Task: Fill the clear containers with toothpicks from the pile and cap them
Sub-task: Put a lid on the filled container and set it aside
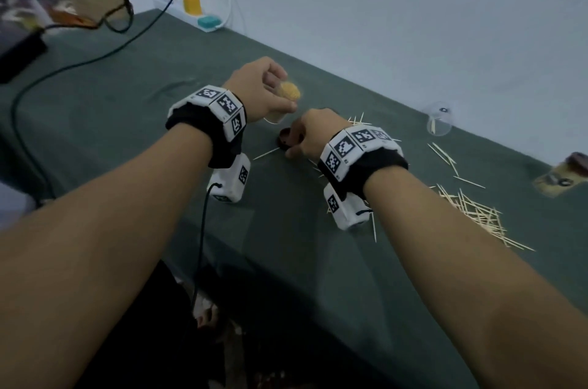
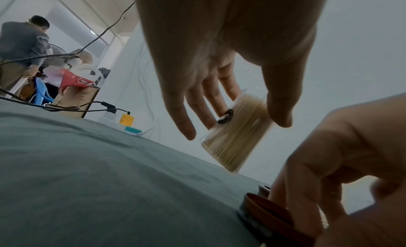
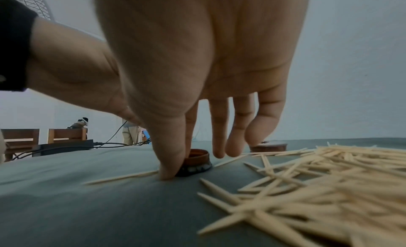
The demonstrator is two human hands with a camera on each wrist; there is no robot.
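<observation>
My left hand [image 1: 281, 92] holds a clear container [image 1: 291, 92] packed with toothpicks, tilted and lifted off the green table [image 1: 127, 95]. In the left wrist view the thumb and fingers grip the container [image 2: 239, 141] by its sides, and its mouth has no cap. My right hand [image 1: 294, 146] is down on the table, thumb and forefinger pinching a brown cap [image 1: 286, 138]. The right wrist view shows the thumb against the cap [image 3: 197, 159] wall and the forefinger behind it. The toothpick pile [image 1: 474, 213] lies to the right of that hand.
A clear container [image 1: 440, 119] with few toothpicks lies near the wall. A capped, filled container [image 1: 563, 177] lies at the far right. A second brown cap [image 3: 269, 145] sits behind my right fingers. A power strip [image 1: 197, 11] and cables [image 1: 79, 64] lie far left.
</observation>
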